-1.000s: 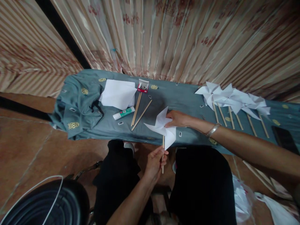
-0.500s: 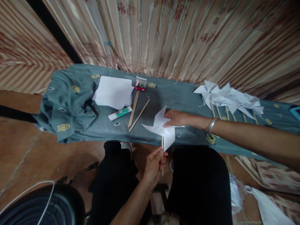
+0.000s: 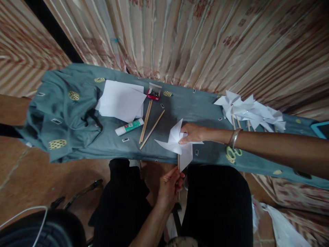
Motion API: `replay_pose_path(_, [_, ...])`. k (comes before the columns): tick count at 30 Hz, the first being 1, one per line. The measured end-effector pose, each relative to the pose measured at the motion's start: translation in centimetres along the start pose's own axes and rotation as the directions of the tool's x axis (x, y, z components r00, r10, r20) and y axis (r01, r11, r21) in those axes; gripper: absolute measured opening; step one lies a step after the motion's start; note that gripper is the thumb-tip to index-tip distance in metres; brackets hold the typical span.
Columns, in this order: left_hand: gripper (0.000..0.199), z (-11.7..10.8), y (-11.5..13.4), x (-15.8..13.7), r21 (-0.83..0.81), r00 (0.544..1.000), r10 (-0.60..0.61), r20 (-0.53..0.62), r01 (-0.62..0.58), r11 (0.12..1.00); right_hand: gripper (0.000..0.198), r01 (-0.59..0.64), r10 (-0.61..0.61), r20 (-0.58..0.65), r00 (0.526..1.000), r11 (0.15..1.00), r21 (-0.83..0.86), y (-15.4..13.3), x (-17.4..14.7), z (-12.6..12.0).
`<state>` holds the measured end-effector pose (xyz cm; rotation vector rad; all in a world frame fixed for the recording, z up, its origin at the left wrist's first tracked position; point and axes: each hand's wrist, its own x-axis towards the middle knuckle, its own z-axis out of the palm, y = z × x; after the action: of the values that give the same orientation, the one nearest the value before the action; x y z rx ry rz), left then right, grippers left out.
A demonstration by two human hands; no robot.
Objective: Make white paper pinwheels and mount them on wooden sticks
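Observation:
A white paper pinwheel [image 3: 176,145] is held upright above the near edge of the cloth-covered table. Its wooden stick [image 3: 178,162] points down toward me, with my left hand [image 3: 171,183] closed around the lower part. My right hand [image 3: 191,133], wearing a silver bracelet at the wrist, grips the pinwheel near its centre. The thumb presses there, and the other fingers are partly hidden behind the paper. Left of the pinwheel lie several loose wooden sticks [image 3: 152,129] and a green and white glue stick [image 3: 129,127].
A stack of white paper [image 3: 122,99] lies at the left beside a small red box [image 3: 154,92] of metal pins. Several finished pinwheels [image 3: 253,109] overlap at the right. Green-handled scissors [image 3: 234,151] lie under my right forearm. A curtain [image 3: 164,44] hangs behind the table [image 3: 195,106].
My view has shifted slightly. Both hands keep hold of the pinwheel and stick, with the left hand a little lower in the view. More of the scissors shows below the right forearm.

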<state>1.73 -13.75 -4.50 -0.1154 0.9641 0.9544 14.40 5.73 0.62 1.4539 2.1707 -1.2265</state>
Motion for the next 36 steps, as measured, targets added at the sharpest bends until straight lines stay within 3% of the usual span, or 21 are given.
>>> replay_pose_path(9, [0.057, 0.3, 0.1, 0.2, -0.027, 0.996, -0.055, -0.074, 0.054, 0.998, 0.018, -0.035, 0.05, 0.118, 0.992, 0.991, -0.127, -0.7, 0.6, -0.7])
replay_pose_path(25, [0.059, 0.4, 0.0, -0.1, 0.001, 0.998, 0.058, -0.037, -0.058, 0.998, 0.019, 0.004, -0.01, 0.083, 0.997, 0.997, 0.076, -0.1, -1.0, -0.6])
replay_pose_path(31, [0.058, 0.6, -0.2, -0.1, -0.011, 0.997, 0.064, -0.043, -0.064, 0.998, 0.026, 0.0, 0.017, 0.107, 0.994, 0.987, -0.158, -0.7, -0.3, -0.9])
replay_pose_path(36, [0.058, 0.5, -0.1, -0.2, -0.01, 0.998, 0.055, -0.028, -0.055, 0.998, 0.026, 0.005, 0.03, 0.135, 0.99, 0.968, -0.251, -1.2, -0.1, -1.4])
